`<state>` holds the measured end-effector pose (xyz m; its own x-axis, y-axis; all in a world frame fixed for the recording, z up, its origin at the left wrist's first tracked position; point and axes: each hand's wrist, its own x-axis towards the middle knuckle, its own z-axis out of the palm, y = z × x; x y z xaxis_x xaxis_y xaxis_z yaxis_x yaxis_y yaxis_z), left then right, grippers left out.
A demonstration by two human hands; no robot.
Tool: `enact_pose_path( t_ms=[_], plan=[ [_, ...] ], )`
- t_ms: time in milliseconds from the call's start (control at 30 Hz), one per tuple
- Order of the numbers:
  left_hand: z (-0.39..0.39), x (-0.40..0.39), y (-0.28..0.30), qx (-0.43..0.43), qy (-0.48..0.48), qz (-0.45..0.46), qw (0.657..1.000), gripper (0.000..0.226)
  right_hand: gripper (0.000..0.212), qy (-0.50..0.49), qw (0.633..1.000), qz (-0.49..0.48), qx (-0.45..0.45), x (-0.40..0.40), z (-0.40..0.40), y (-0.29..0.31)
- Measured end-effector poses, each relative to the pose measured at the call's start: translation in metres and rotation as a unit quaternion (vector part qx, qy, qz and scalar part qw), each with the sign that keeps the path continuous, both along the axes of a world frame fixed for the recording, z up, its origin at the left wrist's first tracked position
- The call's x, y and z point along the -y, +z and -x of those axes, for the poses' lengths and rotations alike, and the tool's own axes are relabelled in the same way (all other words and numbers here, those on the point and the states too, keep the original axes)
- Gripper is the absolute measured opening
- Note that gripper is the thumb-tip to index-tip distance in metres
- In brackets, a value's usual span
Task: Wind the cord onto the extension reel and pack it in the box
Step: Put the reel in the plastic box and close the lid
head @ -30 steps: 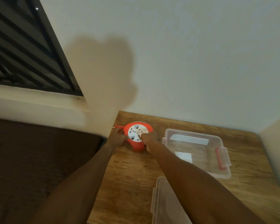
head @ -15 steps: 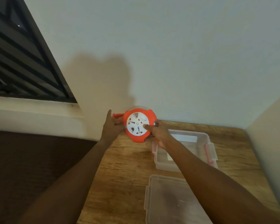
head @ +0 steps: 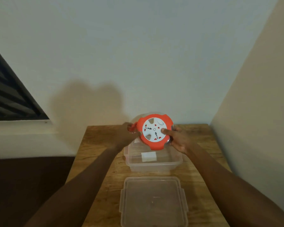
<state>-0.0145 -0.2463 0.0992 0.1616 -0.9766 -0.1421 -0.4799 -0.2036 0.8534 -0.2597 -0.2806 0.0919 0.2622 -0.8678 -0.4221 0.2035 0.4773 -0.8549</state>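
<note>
The round orange extension reel (head: 152,145) with a white socket face is held in the air, tilted toward me, above the far part of the clear plastic box (head: 154,166). My left hand (head: 126,135) grips its left edge, where the orange plug end shows. My right hand (head: 179,139) holds its right edge with the thumb pressed on the white face. No loose cord is visible. The open box stands on the wooden table (head: 95,145) and a white label lies on its bottom.
The box's clear lid (head: 153,202) lies flat on the table, nearer to me than the box. Walls close the table at the back and on the right. A dark surface lies to the left, and a window with slats is at the upper left.
Both hands lifted the reel off the table's far left corner and carried it to the right, over the box. The camera view turned to the right as well.
</note>
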Motion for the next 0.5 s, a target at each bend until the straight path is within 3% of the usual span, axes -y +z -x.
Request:
enact_pose_path(
  t_ms=[133, 200, 300, 500],
  plan=[
    [0.036, -0.013, -0.021, -0.167, -0.022, -0.112, 0.979, 0.038, 0.045, 0.020, 0.997, -0.007, -0.070, -0.003, 0.025, -0.002],
    [0.050, -0.016, -0.026, -0.204, 0.002, -0.168, 0.964, 0.032, 0.042, 0.032, 0.993, 0.000, -0.115, -0.008, 0.023, -0.004],
    [0.058, -0.014, -0.034, -0.212, 0.056, -0.202, 0.955, 0.041, 0.038, 0.035, 0.990, 0.012, -0.137, -0.012, 0.010, -0.015],
    [0.055, -0.009, -0.038, -0.213, 0.103, -0.234, 0.943, 0.051, 0.061, 0.057, 0.982, 0.006, -0.181, -0.011, -0.018, -0.031]
  ],
)
